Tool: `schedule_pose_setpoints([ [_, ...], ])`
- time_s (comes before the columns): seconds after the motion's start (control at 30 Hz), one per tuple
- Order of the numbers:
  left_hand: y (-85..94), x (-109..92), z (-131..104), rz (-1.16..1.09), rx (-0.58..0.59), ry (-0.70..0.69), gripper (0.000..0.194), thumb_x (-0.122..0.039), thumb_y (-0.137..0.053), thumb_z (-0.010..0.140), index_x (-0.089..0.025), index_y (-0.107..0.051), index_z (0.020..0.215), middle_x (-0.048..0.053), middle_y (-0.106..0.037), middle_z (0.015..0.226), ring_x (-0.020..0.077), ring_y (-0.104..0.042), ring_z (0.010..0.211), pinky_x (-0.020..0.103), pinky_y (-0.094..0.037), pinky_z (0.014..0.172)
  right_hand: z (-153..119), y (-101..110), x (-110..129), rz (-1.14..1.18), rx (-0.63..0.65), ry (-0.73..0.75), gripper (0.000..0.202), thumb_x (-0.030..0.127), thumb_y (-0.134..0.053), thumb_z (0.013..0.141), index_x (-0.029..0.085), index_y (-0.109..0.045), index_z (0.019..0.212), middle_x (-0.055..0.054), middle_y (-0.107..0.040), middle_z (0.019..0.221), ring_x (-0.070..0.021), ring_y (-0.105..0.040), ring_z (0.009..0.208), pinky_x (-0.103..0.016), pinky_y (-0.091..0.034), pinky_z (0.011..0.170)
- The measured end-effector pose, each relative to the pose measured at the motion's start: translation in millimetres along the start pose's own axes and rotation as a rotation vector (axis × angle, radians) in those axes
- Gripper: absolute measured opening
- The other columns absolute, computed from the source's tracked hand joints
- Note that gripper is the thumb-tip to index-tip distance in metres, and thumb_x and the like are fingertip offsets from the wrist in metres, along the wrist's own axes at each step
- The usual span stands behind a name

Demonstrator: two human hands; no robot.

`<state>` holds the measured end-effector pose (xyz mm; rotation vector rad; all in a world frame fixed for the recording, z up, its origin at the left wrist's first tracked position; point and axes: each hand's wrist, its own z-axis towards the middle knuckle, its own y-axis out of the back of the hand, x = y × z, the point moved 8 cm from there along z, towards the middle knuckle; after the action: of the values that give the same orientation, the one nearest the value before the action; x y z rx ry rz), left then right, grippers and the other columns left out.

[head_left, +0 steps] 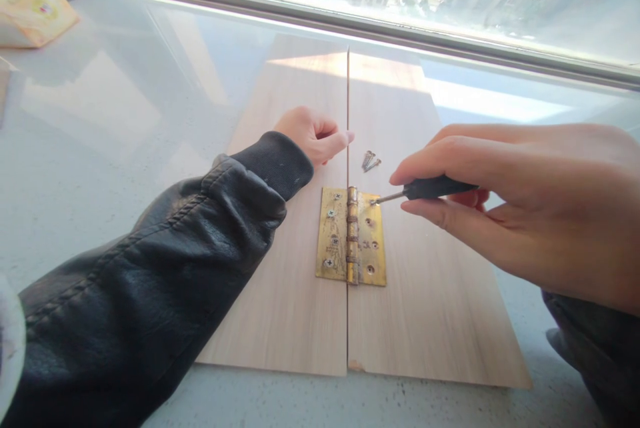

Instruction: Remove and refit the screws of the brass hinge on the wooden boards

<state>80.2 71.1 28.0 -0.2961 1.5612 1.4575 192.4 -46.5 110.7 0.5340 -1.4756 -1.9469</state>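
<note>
My right hand (505, 195) grips a screwdriver (435, 187) by its black handle, thumb below and fingers above. Its thin metal shaft slants down left, and the tip meets the upper hole area of the right leaf of a worn brass hinge (353, 235). Whether a screw sits under the tip is too small to tell. Screw heads fill the holes of the left leaf; lower holes on the right leaf show no screw heads. My left hand (316, 138) is closed, fingers curled, on the left board (280, 308), thumb tip at the seam. Nothing shows between its fingers.
Several loose screws (370, 161) lie on the right board (430, 321), just above the hinge. Both boards rest side by side on a pale, glossy surface (100, 168). A window frame (310, 25) runs along the back. A yellowish block-shaped object (35, 11) stands at far left.
</note>
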Motion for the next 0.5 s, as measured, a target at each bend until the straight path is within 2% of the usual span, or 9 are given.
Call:
schedule_pose_setpoints([
  [0.2,-2.3,6.8,5.3,0.010,-0.001,0.043,0.041,-0.032,-0.060,0.086,-0.018,-0.052,0.048,-0.006,-0.038,0.038,0.0083,-0.035,0.041,0.027,-0.028,0.049,-1.4,1.6,-2.1,-0.106,-0.031,-0.026,0.007,0.015,-0.062,0.087,0.020,-0.064,0.091,0.001,-0.063,0.073,-0.0125,-0.048,0.056,-0.030,-0.031,0.052],
  [0.33,-2.3,5.5,5.3,-0.017,-0.020,0.017,0.041,-0.032,-0.061,0.085,-0.018,-0.052,0.047,-0.006,-0.039,0.038,0.0075,-0.034,0.040,0.027,-0.025,0.047,-0.5,-0.2,0.5,-0.207,-0.046,-0.050,0.003,0.017,-0.062,0.085,0.018,-0.063,0.088,-0.001,-0.058,0.065,-0.0149,-0.047,0.054,-0.031,-0.027,0.049],
  [0.43,-2.0,4.6,4.6,-0.024,-0.023,0.013,0.041,-0.031,-0.061,0.085,-0.017,-0.053,0.047,-0.006,-0.041,0.039,0.0074,-0.035,0.041,0.027,-0.026,0.047,-1.0,-1.6,0.3,-0.251,-0.098,-0.131,0.006,0.022,-0.059,0.088,0.016,-0.060,0.088,0.001,-0.048,0.057,-0.0137,-0.041,0.047,-0.031,-0.026,0.047],
  [0.5,-2.2,5.5,4.6,-0.014,-0.018,0.026,0.042,-0.032,-0.061,0.086,-0.017,-0.053,0.048,-0.006,-0.040,0.038,0.0078,-0.036,0.041,0.027,-0.027,0.048,-3.3,-3.1,-3.0,-0.237,-0.113,-0.203,0.012,0.026,-0.058,0.090,0.015,-0.058,0.093,0.001,-0.048,0.058,-0.0140,-0.043,0.046,-0.031,-0.029,0.046],
])
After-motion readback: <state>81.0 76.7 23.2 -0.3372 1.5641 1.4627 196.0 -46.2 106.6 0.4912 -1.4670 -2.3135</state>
